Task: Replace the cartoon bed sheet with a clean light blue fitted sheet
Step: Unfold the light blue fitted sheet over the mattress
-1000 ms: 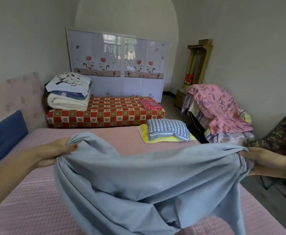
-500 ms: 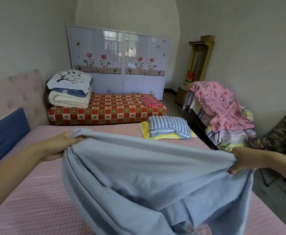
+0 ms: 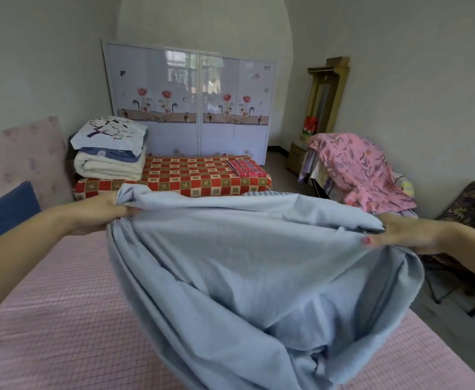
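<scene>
Pale walls close in a bedroom whose foreground is a wide bed [image 3: 47, 327] covered in a pink checked mattress pad; no cartoon sheet shows on it, so stripping looks finished and the clean sheet is the step in hand. Above the bed, the light blue fitted sheet [image 3: 244, 263] hangs bunched between two raised hands. The left hand [image 3: 101, 212] has its fingers curled round a gathered clump of the sheet's upper edge, toward the bed's headboard side. The right hand [image 3: 399, 232] pinches the opposite end of that edge, out past the bed's open side. The stretched edge runs across the bed from one hand to the other, and the slack cloth sags below it in a deep pouch whose bottom falls out of view. Beyond the bed's far end stands a low red checked daybed [image 3: 202, 178] with folded bedding, then a flowered wardrobe [image 3: 191, 108]. Spreading will likely mean casting the cloth forward, away from both hands, along the bed's length; neither hand looks clearly nearer the mattress.
</scene>
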